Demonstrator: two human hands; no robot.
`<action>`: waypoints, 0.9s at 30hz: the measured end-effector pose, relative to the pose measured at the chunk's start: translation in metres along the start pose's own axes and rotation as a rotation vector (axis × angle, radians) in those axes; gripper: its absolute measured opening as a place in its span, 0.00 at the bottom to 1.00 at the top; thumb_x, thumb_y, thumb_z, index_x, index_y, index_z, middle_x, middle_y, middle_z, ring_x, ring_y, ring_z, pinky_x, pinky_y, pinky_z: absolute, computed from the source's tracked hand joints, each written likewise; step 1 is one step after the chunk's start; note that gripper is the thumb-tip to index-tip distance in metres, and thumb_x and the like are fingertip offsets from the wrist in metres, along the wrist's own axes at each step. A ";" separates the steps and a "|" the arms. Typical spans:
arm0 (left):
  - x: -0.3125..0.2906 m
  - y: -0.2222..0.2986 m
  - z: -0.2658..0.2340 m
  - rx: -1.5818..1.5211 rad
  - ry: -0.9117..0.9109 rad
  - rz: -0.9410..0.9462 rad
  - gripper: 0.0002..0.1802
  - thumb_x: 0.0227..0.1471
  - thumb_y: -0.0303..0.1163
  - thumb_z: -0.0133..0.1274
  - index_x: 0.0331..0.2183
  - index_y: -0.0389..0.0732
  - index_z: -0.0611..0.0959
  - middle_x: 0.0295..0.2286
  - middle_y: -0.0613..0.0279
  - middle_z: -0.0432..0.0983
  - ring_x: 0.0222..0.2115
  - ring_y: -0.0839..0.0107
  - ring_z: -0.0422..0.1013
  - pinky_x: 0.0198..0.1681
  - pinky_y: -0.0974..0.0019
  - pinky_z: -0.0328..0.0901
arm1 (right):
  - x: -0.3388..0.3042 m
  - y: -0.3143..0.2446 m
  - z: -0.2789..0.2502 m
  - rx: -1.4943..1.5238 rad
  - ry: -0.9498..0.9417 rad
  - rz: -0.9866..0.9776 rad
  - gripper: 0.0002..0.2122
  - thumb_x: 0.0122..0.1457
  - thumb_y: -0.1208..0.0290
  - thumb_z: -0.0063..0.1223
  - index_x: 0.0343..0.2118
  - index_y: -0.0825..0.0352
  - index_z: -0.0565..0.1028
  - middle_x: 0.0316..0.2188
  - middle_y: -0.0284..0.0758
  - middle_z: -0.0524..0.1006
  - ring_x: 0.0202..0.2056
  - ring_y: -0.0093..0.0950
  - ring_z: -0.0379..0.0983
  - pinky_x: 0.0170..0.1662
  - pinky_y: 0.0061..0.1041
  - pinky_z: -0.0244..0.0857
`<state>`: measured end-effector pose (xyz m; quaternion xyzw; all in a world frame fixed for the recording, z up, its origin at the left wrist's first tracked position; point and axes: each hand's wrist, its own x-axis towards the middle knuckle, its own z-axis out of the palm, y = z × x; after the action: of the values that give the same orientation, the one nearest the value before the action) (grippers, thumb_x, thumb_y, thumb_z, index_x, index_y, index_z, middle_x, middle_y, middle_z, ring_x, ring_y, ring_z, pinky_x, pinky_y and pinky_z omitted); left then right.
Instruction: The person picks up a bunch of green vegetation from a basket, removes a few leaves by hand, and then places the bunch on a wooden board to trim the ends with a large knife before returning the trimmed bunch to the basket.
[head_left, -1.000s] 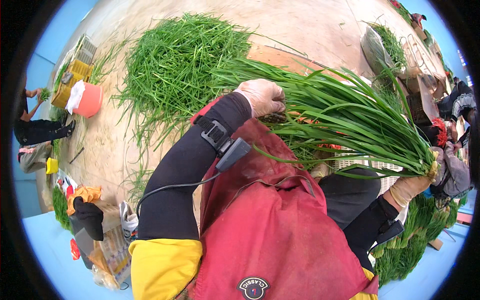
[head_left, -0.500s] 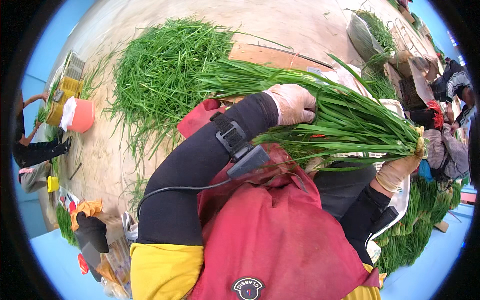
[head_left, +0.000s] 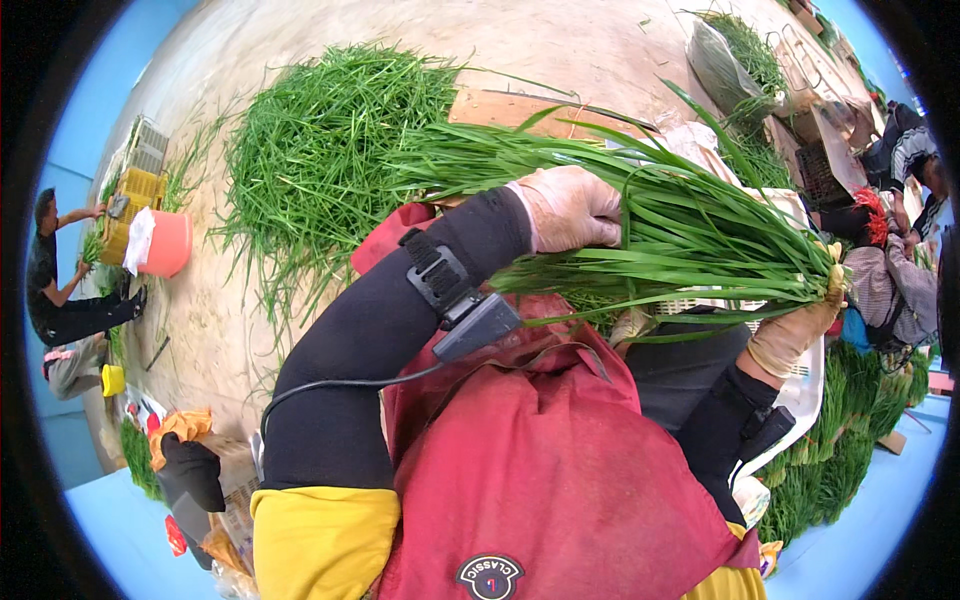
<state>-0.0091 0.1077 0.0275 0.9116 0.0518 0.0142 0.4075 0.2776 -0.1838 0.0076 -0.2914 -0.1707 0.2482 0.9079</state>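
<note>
A long bunch of garlic chives point(head_left: 690, 235) stretches across in front of me, its pale bound ends at the right and its green leaf tips at the left. My right hand point(head_left: 795, 335), in a thin pale glove, grips it close to those ends. Over the middle of the leaves, my left hand point(head_left: 572, 208) has its gloved fingers closed in a pinch on some chive leaves at the bunch's edge. Beyond my left arm lies a big loose heap of chives point(head_left: 335, 150).
A white plastic crate point(head_left: 808, 400) stands under the bunch at right. Beyond the bunch lies a wooden board point(head_left: 520, 110). More chives point(head_left: 830, 460) are laid out at lower right. Far left, a person point(head_left: 60, 270) works by a pink bucket point(head_left: 165, 245); other people sit at far right.
My left hand has shifted slightly left along the leaves, fingers still closed. My right hand keeps its grip on the bound ends. More of the person at far left has come into view.
</note>
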 end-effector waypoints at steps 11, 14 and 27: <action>-0.123 -0.050 -0.060 -0.214 0.131 -0.426 0.08 0.53 0.32 0.59 0.33 0.38 0.85 0.22 0.67 0.78 0.23 0.79 0.72 0.27 0.72 0.68 | 0.016 -0.031 -0.033 -0.208 0.089 -0.174 0.20 0.67 0.60 0.37 0.53 0.68 0.73 0.51 0.43 0.76 0.50 0.38 0.74 0.58 0.42 0.65; -0.175 -0.049 -0.062 -0.450 0.178 -0.590 0.08 0.55 0.30 0.57 0.32 0.36 0.84 0.21 0.68 0.77 0.20 0.82 0.70 0.23 0.76 0.65 | 0.016 -0.039 -0.029 -0.394 0.231 -0.247 0.22 0.67 0.60 0.35 0.54 0.69 0.72 0.53 0.44 0.75 0.52 0.40 0.72 0.60 0.44 0.63; -0.326 -0.056 0.010 0.097 0.274 -0.657 0.08 0.51 0.33 0.63 0.31 0.39 0.85 0.28 0.61 0.80 0.29 0.69 0.75 0.35 0.66 0.69 | 0.006 -0.048 -0.027 -2.204 0.127 -0.731 0.18 0.64 0.69 0.46 0.53 0.72 0.73 0.49 0.42 0.78 0.50 0.36 0.75 0.55 0.35 0.69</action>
<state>-0.3371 0.1034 -0.0157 0.8542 0.3969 0.0020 0.3360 0.3113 -0.2265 0.0169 -0.8687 -0.3223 -0.3265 0.1868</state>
